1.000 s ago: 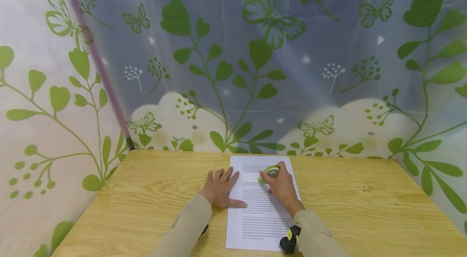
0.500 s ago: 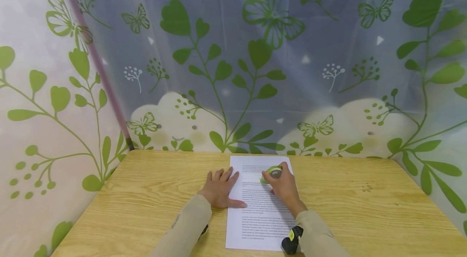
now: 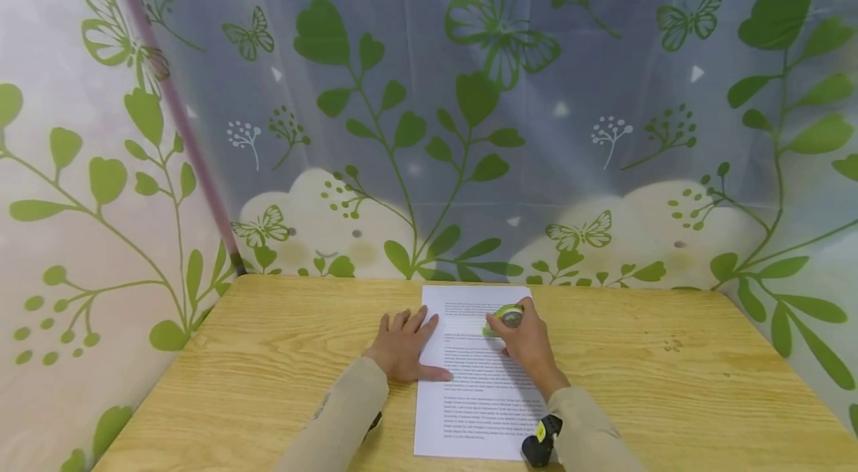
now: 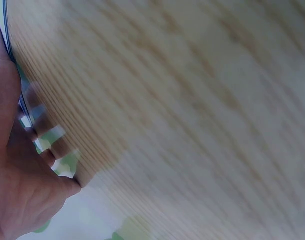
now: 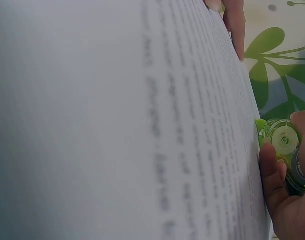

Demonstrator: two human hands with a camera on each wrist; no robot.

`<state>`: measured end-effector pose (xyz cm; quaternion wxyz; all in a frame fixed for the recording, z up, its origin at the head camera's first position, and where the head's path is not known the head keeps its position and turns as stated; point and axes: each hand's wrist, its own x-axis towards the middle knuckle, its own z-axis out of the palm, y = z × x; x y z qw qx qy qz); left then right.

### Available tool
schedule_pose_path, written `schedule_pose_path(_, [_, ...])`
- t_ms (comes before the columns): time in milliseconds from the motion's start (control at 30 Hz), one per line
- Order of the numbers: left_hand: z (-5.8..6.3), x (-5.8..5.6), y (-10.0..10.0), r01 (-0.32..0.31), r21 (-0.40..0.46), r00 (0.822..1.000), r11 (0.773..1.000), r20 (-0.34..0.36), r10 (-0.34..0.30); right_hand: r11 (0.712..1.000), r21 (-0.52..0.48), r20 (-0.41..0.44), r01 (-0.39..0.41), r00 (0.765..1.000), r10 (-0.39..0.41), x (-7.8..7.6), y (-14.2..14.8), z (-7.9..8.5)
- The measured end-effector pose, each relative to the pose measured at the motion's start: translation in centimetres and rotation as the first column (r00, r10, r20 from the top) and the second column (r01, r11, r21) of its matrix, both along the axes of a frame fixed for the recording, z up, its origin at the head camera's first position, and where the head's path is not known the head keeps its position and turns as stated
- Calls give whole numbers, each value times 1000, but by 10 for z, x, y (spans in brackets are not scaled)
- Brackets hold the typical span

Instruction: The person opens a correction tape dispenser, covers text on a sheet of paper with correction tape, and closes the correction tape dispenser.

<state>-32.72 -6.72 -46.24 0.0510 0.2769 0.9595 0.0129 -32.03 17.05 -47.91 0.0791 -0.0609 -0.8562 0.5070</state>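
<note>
A green correction tape dispenser (image 3: 513, 317) with a see-through case is pinched between the thumb and fingers of my right hand (image 3: 529, 345). Its tip meets the upper part of a printed sheet of paper (image 3: 482, 423), where a pale band breaks the text. In the right wrist view the reel inside the correction tape (image 5: 285, 140) shows, and the tip touches the page. My left hand (image 3: 404, 349) lies flat with fingers spread, across the sheet's left edge and the wood beside it. The left wrist view shows this left hand (image 4: 27, 185) only in part.
The paper lies on a wooden table (image 3: 281, 353), near its far edge. Behind the table hangs a curtain (image 3: 415, 159) printed with leaves and butterflies. A black wrist device (image 3: 541, 442) sits on the right sleeve, above the sheet's lower right corner.
My right hand has moved slightly to the right along the page with the correction tape. The left hand and the paper stay in place.
</note>
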Motion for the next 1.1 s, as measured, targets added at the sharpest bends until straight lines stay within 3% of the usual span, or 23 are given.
schedule_pose_path(1100, [-6, -4, -1, 7, 7, 1000, 1000, 10, -7, 1000, 13, 26, -8, 1000, 7, 3, 32, 0])
